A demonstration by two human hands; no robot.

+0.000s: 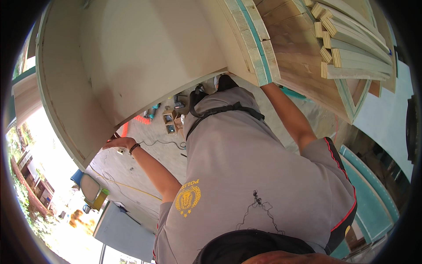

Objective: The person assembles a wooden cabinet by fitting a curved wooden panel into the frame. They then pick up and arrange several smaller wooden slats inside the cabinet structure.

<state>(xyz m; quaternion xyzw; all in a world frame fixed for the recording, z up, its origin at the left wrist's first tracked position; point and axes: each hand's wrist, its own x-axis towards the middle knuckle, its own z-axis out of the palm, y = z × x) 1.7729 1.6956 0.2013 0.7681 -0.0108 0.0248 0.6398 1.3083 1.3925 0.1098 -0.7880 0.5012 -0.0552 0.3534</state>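
Bracing cabinet carcass [149, 53], likely for balance: left hand [120, 142] at lower edge, right hand hidden; cannot tell finger closure.

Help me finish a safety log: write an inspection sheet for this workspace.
Surface: grey concrete floor, dark specks on it.
Job's things: large beige open wooden cabinet.
Clutter: teal-and-black power tool, small brown compartmented box.
Fingers: left fingers at the cabinet's lower edge; right fingers hidden by teal-striped wooden edge.
Cables: thin black cord, long yellow cord, coiled orange hose.
Surroundings: stacked pale rectangular wooden strips; flat teal boards.
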